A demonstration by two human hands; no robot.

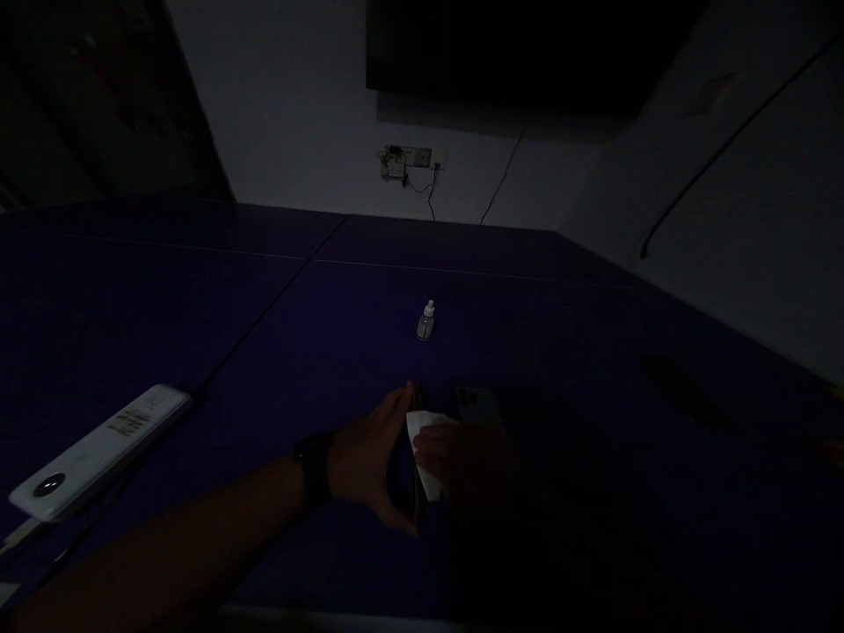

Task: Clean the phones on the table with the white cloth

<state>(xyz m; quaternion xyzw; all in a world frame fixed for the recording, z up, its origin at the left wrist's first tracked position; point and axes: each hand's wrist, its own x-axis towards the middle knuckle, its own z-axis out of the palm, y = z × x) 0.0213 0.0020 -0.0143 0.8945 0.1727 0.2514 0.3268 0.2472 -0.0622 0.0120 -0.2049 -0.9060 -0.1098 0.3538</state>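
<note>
My left hand (366, 457), with a dark watch (315, 470) on its wrist, grips a thin dark flat object (417, 497) by its ends. This object stands on edge and is about phone-sized; the dimness hides its exact kind. Against its right side, my right hand (462, 457) presses a white tissue (427, 431) with its fingers. Much of the right hand is lost in shadow. Just beyond it a phone (480, 406) lies with its camera side up, partly covered by the hand. Farther off, a small clear bottle (425, 323) with a white cap stands upright.
On the left of the dark blue table (277, 352) lies a long white power bank (105, 448) with a cable plugged in. Beyond the table, wall sockets (410, 158) with wires sit beneath a large black screen (514, 53). The room is very dim.
</note>
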